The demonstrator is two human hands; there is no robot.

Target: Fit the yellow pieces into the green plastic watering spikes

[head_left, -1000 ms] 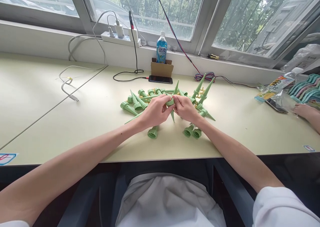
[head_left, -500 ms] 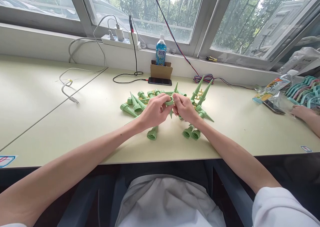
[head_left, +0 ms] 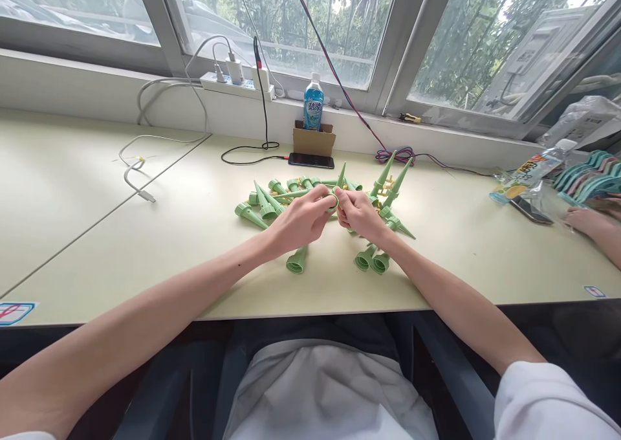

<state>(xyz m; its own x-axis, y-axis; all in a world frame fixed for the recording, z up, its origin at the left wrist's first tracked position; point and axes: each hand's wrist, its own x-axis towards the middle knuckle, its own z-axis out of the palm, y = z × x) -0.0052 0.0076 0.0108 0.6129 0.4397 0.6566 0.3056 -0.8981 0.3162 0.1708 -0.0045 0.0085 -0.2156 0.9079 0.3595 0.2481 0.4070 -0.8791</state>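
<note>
My left hand (head_left: 301, 221) is closed round a green plastic watering spike (head_left: 334, 202), its round end turned toward my right hand. My right hand (head_left: 358, 212) is pinched against that end; whatever its fingers hold is hidden. More green watering spikes lie behind my hands and to both sides, such as a slanting spike (head_left: 250, 215) on the left. Two spikes (head_left: 396, 182) stand up at the right, with small yellow parts (head_left: 387, 186) among them. Nearer me, one spike (head_left: 296, 261) and a pair of spikes (head_left: 380, 263) show their open threaded ends.
A black phone (head_left: 311, 160) lies before a cardboard box (head_left: 313, 140) with a blue bottle (head_left: 313, 107). Cables run from a power strip (head_left: 237, 85). At right are another bottle (head_left: 536, 168), a phone (head_left: 530, 209), hangers (head_left: 589, 178) and another person's hand (head_left: 585, 220).
The held spike has turned so that its round end faces my right hand more, and its tip no longer shows below my fingers. The other spikes stay in place.
</note>
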